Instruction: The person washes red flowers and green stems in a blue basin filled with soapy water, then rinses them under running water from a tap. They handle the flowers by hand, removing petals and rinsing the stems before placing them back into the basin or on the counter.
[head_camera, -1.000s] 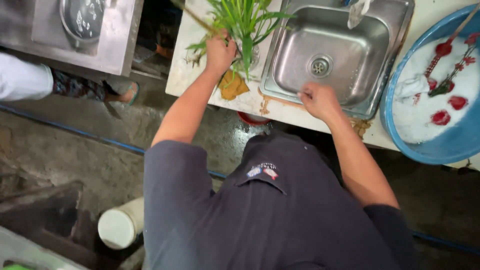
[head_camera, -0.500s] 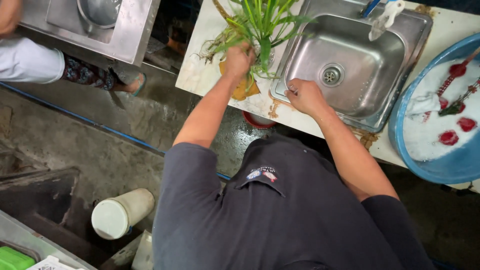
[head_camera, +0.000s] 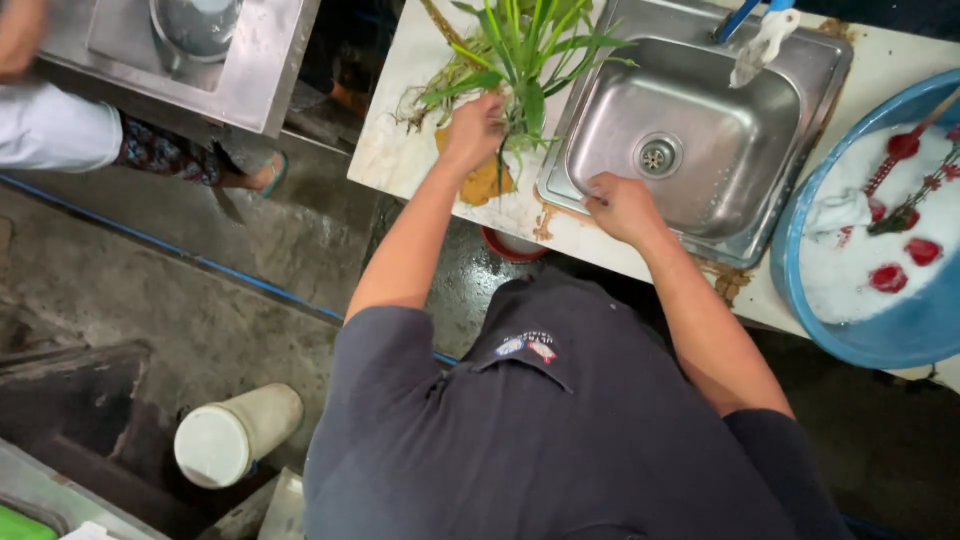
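The left hand (head_camera: 472, 130) is closed around the base of a bunch of long green leafy stalks (head_camera: 520, 50), its fingers wrapped on the stems where the pale roots spread out to the left. The bunch lies on the white worktop (head_camera: 385, 150), just left of the sink, with its leaves fanning upward and a few reaching over the sink's rim. Under the hand and stalks sits a flat orange-brown piece (head_camera: 488, 182), partly hidden, so what it is cannot be told.

The right hand (head_camera: 622, 205) rests on the near rim of the steel sink (head_camera: 600, 130), fingers curled at the edge; whether they pinch anything cannot be told. The sink basin is bare metal with a round drain (head_camera: 655, 155) in the middle. A tap with a blue handle (head_camera: 745, 20) hangs over its far right corner with a whitish cloth or bag (head_camera: 760, 50) tied on the spout.

To the right, a blue plastic tub (head_camera: 850, 330) sits on the worktop, filled with white foam or ice; several red pieces (head_camera: 888, 278) and a thin stem with red bits lie in it.

At upper left stands a separate steel unit (head_camera: 265, 80) with a round metal pot (head_camera: 195, 22) set in it, and another person's white sleeve (head_camera: 55, 130) beside it. On the wet floor below lies a pale cylindrical container (head_camera: 235, 435) on its side
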